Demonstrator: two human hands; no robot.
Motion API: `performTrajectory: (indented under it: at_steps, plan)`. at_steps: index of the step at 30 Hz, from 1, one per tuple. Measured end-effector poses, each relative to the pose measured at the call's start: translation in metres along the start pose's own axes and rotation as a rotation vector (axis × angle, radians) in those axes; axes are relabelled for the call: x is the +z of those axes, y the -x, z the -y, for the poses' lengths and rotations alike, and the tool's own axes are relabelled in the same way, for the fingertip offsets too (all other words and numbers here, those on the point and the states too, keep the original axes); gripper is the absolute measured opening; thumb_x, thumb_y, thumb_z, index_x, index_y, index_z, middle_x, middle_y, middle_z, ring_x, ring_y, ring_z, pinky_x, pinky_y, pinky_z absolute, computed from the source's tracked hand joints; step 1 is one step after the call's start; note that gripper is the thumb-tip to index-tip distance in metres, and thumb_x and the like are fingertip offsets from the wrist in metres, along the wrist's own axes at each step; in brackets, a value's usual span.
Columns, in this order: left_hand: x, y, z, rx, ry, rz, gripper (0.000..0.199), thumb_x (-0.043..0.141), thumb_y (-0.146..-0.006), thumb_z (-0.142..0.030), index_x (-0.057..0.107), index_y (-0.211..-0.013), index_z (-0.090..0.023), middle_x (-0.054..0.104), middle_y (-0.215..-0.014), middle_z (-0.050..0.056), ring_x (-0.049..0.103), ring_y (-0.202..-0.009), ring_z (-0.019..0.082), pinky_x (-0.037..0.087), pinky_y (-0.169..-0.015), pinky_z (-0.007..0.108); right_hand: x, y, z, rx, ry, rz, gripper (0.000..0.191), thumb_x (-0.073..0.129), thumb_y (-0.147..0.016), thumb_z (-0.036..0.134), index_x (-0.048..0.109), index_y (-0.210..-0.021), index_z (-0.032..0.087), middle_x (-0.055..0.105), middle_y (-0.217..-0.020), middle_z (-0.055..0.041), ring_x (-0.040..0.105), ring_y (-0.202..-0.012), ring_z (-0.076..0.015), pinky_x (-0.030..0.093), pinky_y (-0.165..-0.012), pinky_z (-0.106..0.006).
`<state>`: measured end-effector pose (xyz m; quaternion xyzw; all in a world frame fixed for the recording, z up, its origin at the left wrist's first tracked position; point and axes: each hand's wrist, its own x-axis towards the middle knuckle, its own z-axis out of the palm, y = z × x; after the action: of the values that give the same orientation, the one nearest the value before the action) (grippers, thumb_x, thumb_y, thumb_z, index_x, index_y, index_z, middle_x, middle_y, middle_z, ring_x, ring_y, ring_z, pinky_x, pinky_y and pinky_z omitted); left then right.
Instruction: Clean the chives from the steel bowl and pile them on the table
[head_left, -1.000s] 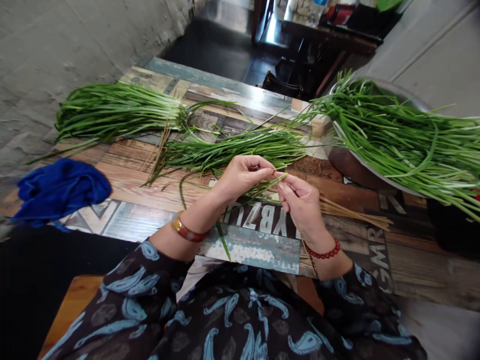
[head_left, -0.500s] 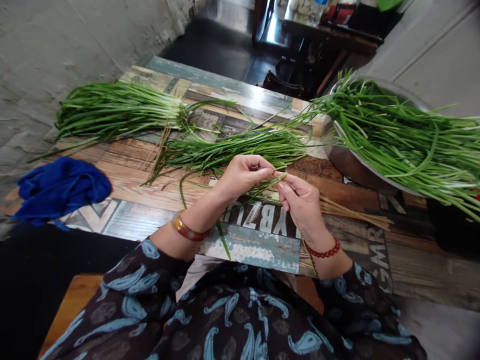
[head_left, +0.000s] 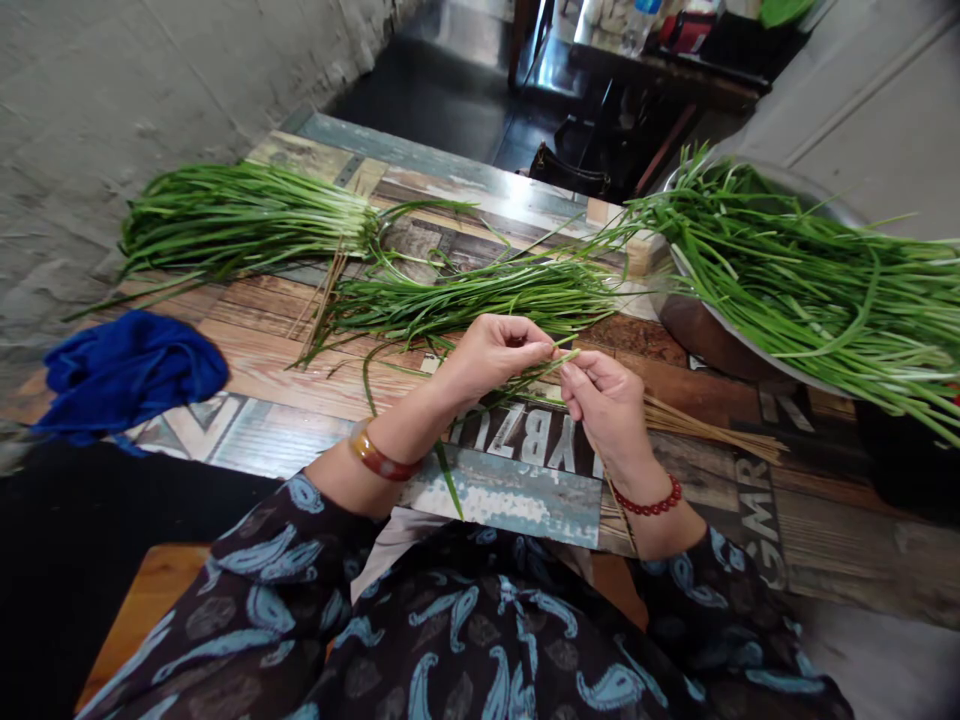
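Observation:
My left hand (head_left: 499,355) is closed in a pinch on thin green stalks, their tips poking out between the two hands. Close beside it, my right hand (head_left: 604,400) pinches the stalk ends, with thin sticks hanging below its palm. Just beyond my hands lies a loose pile of green stalks (head_left: 480,300). A larger, neatly aligned bunch (head_left: 255,215) rests at the back left, white ends toward the right. At the right, a metal bowl (head_left: 705,335) is heaped with long green stalks (head_left: 810,280).
A blue cloth (head_left: 131,375) lies at the table's left edge. Thin sticks (head_left: 712,428) rest right of my right hand, and more sticks (head_left: 322,300) between the two bunches. A rough wall borders the left. Beyond the patchwork table (head_left: 285,435) stands another table with a bottle (head_left: 640,25).
The view has shifted slightly. My hands stay together in nearly the same pinch, with only small finger movement at the stalk ends.

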<state>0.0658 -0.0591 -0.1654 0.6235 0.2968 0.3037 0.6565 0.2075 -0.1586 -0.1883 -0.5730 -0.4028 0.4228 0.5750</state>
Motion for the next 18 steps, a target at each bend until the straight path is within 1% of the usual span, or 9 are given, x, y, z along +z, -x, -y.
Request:
performTrajectory:
  at_steps: [5,10,12,14,16,18]
  plan:
    - [0.0008,0.0000,0.0006,0.020,-0.022,0.028,0.021,0.069,-0.074,-0.031,0.071,-0.068,-0.011,0.064,-0.063,0.001,0.048,-0.057,0.008,0.034,-0.055,0.022,-0.0012,-0.0001,0.0021,0.000,0.025,0.000,0.025,0.069,-0.085,0.042,0.062,-0.079,0.019,0.059,-0.060,0.0049,0.044,-0.040,-0.0047,0.035,-0.039,-0.019]
    - [0.0018,0.0002,0.0022,0.023,-0.017,0.048,0.020,0.069,-0.075,-0.030,0.071,-0.069,-0.011,0.066,-0.066,0.003,0.052,-0.060,0.009,0.038,-0.058,0.022,-0.0012,-0.0004,0.0036,0.005,0.041,-0.020,0.028,0.071,-0.084,0.043,0.059,-0.074,0.019,0.059,-0.058,0.0047,0.044,-0.039,-0.0047,0.035,-0.038,-0.019]
    - [0.0019,0.0000,0.0020,0.030,-0.015,0.054,0.020,0.069,-0.075,-0.029,0.071,-0.069,-0.011,0.066,-0.067,0.003,0.053,-0.061,0.009,0.038,-0.059,0.023,-0.0016,-0.0010,0.0036,0.007,0.036,-0.022,0.027,0.071,-0.084,0.042,0.060,-0.076,0.018,0.060,-0.059,0.0046,0.045,-0.039,-0.0047,0.035,-0.039,-0.018]
    - [0.0015,-0.0001,0.0012,0.038,-0.017,0.047,0.020,0.069,-0.075,-0.029,0.071,-0.069,-0.011,0.065,-0.066,0.002,0.052,-0.060,0.009,0.037,-0.058,0.022,-0.0029,-0.0018,0.0032,0.023,0.023,-0.012,0.025,0.073,-0.082,0.040,0.063,-0.082,0.018,0.061,-0.060,0.0046,0.047,-0.039,-0.0048,0.036,-0.039,-0.018]
    - [0.0003,-0.0001,0.0001,0.037,-0.015,0.027,0.020,0.068,-0.075,-0.030,0.071,-0.070,-0.011,0.064,-0.065,0.002,0.051,-0.060,0.009,0.037,-0.058,0.023,-0.0053,-0.0021,0.0030,0.052,0.018,0.010,0.027,0.075,-0.080,0.040,0.064,-0.088,0.018,0.062,-0.062,0.0047,0.048,-0.040,-0.0052,0.037,-0.039,-0.018]
    - [-0.0015,0.0000,-0.0011,0.040,-0.013,-0.011,0.019,0.069,-0.075,-0.030,0.071,-0.070,-0.012,0.064,-0.065,0.001,0.051,-0.061,0.010,0.037,-0.059,0.023,-0.0082,-0.0016,0.0029,0.082,0.046,0.046,0.028,0.075,-0.080,0.041,0.064,-0.089,0.017,0.063,-0.062,0.0041,0.049,-0.041,-0.0058,0.038,-0.040,-0.018]
